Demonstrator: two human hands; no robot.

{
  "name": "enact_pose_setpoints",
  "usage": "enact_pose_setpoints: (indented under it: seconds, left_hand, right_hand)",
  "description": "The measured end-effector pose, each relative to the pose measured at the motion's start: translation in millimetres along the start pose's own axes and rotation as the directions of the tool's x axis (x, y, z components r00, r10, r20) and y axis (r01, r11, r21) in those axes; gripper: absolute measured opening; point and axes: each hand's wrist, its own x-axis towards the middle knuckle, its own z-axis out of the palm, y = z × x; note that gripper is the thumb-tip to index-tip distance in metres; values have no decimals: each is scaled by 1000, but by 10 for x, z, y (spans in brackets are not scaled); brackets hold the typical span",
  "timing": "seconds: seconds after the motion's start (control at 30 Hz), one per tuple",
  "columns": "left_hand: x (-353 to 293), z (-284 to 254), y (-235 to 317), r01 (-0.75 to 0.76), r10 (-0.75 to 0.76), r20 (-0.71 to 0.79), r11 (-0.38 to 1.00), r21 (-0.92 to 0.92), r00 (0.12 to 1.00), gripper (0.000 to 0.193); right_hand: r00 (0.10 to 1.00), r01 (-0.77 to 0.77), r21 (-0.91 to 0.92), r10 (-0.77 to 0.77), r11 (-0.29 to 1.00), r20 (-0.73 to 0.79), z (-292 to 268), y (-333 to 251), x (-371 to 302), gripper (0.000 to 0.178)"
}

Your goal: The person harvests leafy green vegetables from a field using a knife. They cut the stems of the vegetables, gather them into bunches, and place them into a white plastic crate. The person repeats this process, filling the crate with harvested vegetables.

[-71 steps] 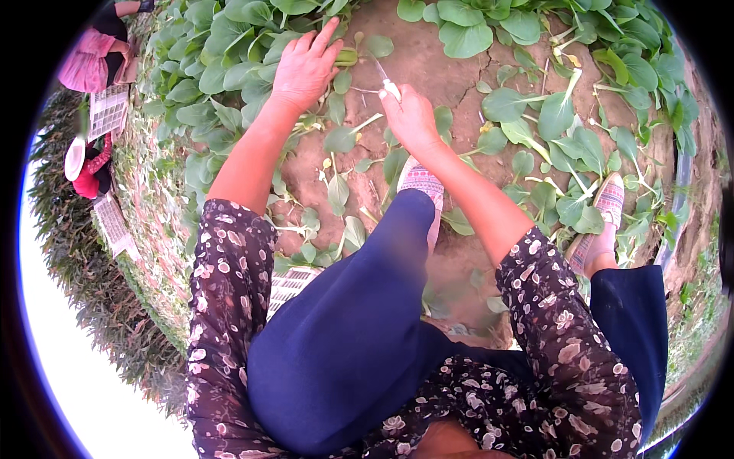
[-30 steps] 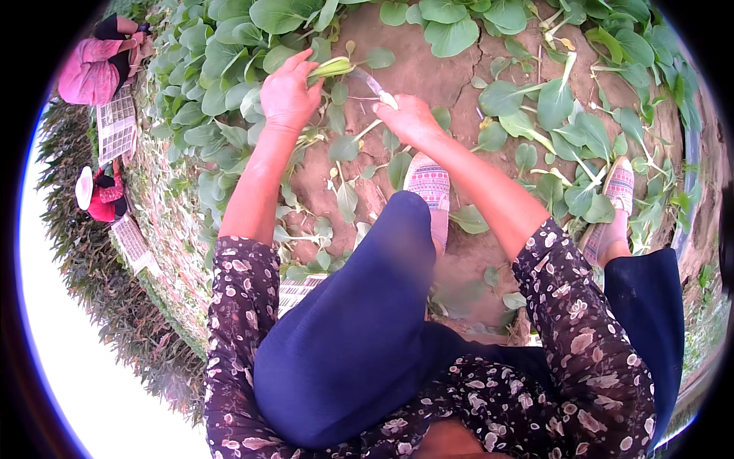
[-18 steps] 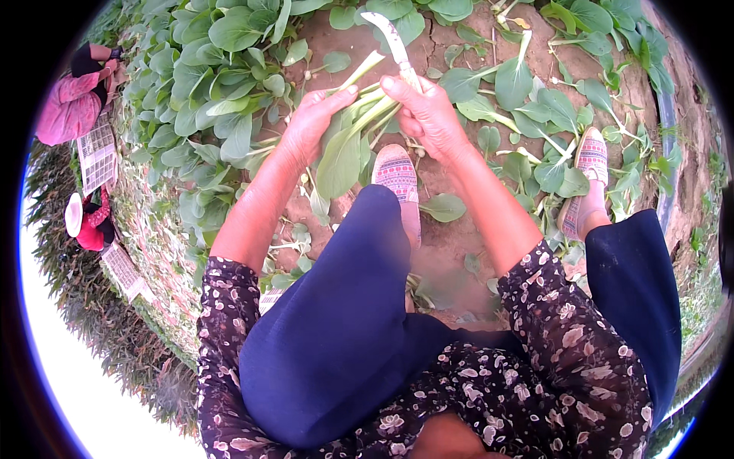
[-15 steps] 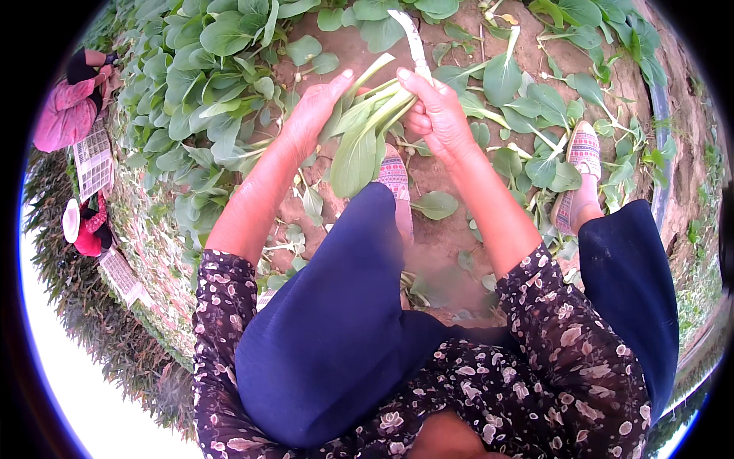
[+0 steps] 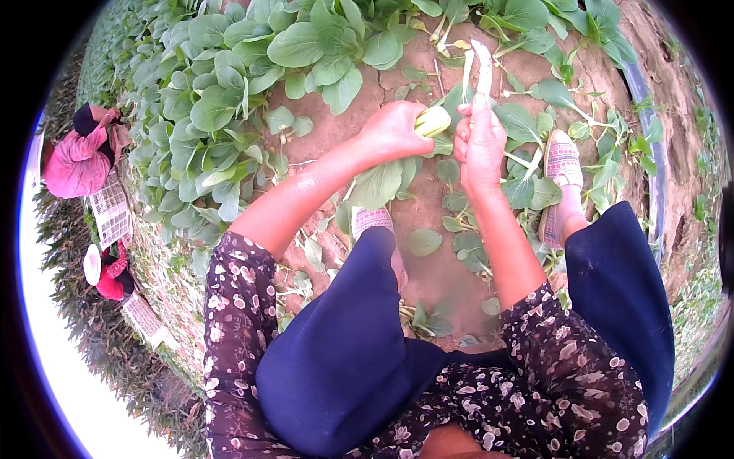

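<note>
In the head view, the left hand [image 5: 394,131] is closed around a cut bok choy head [image 5: 433,121], whose pale green base pokes out past the thumb and points right, while a broad leaf hangs below the palm. Just to the right of the bok choy head, the right hand [image 5: 482,145] is clenched on a curved harvesting knife [image 5: 482,69]; its handle is mostly hidden in the fist, and its whitish blade points away from the person, beyond the bok choy head.

Left of the bok choy head and beyond it stand dense bok choy plants [image 5: 214,107], rooted in the bed. To its right, loose bok choy leaves [image 5: 520,122] with pale stalks lie over the brown soil [image 5: 428,210], which also shows below it. One patterned slip-on shoe [image 5: 372,219] is nearer the person than the bok choy head and a little left; its mate [image 5: 563,159] is well to the right. Far left of the bok choy head are a co-worker in a pink top [image 5: 76,164], another in a pale hat and red top [image 5: 111,284], and two slatted crates [image 5: 112,213].
</note>
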Motion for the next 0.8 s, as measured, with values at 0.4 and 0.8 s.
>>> enact_pose_setpoints:
  seconds: [0.4, 0.8]
  left_hand:
    - [451, -1231, -631, 129, 256, -312, 549, 826, 915, 33]
    - [369, -750, -829, 207, 402, -328, 315, 926, 855, 53]
  right_hand:
    - [946, 281, -841, 15, 463, 324, 161, 364, 411, 48]
    - [935, 354, -851, -170, 389, 312, 453, 495, 817, 45]
